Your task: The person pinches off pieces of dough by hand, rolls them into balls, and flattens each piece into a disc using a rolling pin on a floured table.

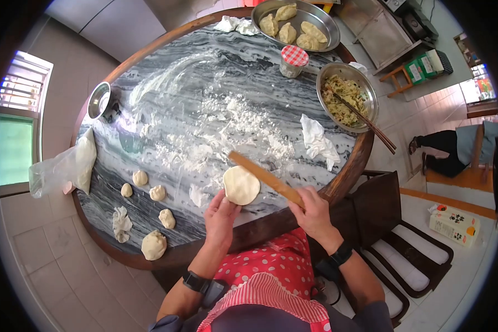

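Observation:
Pinched at its lower left edge by my left hand (222, 217) is a round, flat dough wrapper (241, 186). My right hand (311, 209) grips the near end of a wooden rolling pin (268, 180), which slants up and left, its far end overlapping the wrapper's upper edge in this view. White flour (232, 124) is scattered over the marble tabletop beyond the wrapper. Several small dough pieces (157, 193) lie to the left of my left hand, with a larger dough lump (154, 245) close to the table's near edge.
At the far right are a metal tray (329, 27) of filled dumplings, a jar with a checked lid (294, 56), and a bowl of filling (343, 99) with chopsticks (365, 122). Crumpled tissue (317, 141) lies nearby. A flour bag (77, 163) and small metal bowl (99, 100) sit left. A person (459, 149) is at right.

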{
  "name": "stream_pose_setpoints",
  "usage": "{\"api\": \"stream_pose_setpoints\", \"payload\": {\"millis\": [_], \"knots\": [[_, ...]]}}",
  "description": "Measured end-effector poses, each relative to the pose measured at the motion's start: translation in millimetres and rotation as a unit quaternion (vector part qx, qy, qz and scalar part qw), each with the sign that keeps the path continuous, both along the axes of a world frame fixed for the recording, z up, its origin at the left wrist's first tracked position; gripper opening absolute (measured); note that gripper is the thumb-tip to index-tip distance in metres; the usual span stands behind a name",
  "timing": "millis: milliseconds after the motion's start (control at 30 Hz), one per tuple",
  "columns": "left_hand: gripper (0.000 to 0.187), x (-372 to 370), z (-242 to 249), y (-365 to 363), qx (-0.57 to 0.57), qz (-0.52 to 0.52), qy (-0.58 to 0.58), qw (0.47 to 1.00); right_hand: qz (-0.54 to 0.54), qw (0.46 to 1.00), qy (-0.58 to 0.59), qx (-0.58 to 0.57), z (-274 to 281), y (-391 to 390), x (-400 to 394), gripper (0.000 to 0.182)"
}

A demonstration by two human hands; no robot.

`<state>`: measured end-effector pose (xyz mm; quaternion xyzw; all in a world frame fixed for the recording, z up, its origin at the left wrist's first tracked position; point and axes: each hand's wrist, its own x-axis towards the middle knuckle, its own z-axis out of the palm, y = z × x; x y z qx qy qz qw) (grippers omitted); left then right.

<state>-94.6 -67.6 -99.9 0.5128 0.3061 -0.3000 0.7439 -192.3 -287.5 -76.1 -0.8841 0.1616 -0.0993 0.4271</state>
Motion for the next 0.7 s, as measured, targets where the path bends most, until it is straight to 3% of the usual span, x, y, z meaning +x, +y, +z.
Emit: {"api": "stream_pose_setpoints", "payload": {"millis": [33, 67, 100, 133, 167, 200, 233, 267, 333, 367, 533, 600, 700], "knots": [[0.039, 0, 3, 4, 0.002, 0.003, 0.001, 1.000, 0.052, 0.997, -0.008, -0.052, -5, 1, 6, 0.030], [0.040, 1, 9, 8, 0.076, -0.016, -0.047, 0.996, 0.105, 0.989, -0.017, -0.104, -10, 2, 9, 0.034], [0.041, 3, 12, 12, 0.149, -0.034, -0.094, 0.984, 0.136, 0.981, 0.010, -0.139, -17, 3, 11, 0.040], [0.041, 7, 12, 15, 0.150, -0.032, -0.095, 0.983, 0.138, 0.981, 0.009, -0.138, -23, 4, 15, 0.040], [0.043, 10, 12, 17, 0.292, -0.129, -0.296, 0.900, 0.159, 0.975, -0.004, -0.154, -28, 4, 19, 0.043], [0.045, 15, 11, 18, 0.412, -0.217, -0.472, 0.748, 0.180, 0.969, -0.016, -0.170, -31, 5, 22, 0.046], [0.060, 22, 6, 19, 0.415, -0.310, -0.498, 0.696, 0.183, 0.969, -0.015, -0.169, -33, 5, 23, 0.046], [0.060, 25, 2, 17, 0.416, -0.309, -0.495, 0.697, 0.201, 0.960, -0.013, -0.197, -35, 6, 24, 0.048], [0.079, 30, -8, 10, 0.459, -0.515, -0.509, 0.515, 0.222, 0.949, -0.011, -0.224, -38, 7, 24, 0.049], [0.098, 33, -15, 10, 0.460, -0.531, -0.505, 0.501, 0.212, 0.949, -0.015, -0.235, -40, 9, 22, 0.053], [0.105, 82, -6, -29, 0.455, -0.530, -0.536, 0.474, 0.183, 0.946, -0.010, -0.269, -41, -5, 48, 0.057], [0.110, 84, -7, -35, 0.458, -0.530, -0.546, 0.459, 0.112, 0.951, 0.008, -0.288, -38, -8, 57, 0.055], [0.124, 78, -8, -25, 0.451, -0.563, -0.516, 0.462, 0.164, 0.950, -0.009, -0.267, -42, -1, 42, 0.056]]}}
